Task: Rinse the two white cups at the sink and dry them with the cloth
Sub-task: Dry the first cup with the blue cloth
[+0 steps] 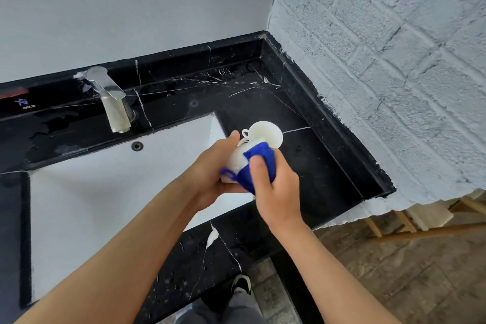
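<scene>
White cups, two in number, appear in the head view. One cup (pixel 236 159) is held above the right rim of the sink (pixel 105 192), gripped by the left hand (pixel 213 171) with fingers curled round its far side. The second cup (pixel 265 134) stands on the black marble surface (pixel 310 166) just behind the hands, apparently resting on its side or tilted; its exact pose cannot be told. One blue cloth (pixel 259 166) is pressed against the held cup by the right hand (pixel 276 189), thumb on top and fingers wrapped beneath, clamped on the fabric. One brushed-metal tap (pixel 110 100) stands at the sink's rear edge, well apart from the hands. One round overflow hole (pixel 137 146) sits in the basin's back wall. To the right, the surface ends at a raised black lip against a painted brick wall (pixel 394 60); bare marble lies between the second cup and that lip. The front edge of the surface runs below the forearms.
</scene>
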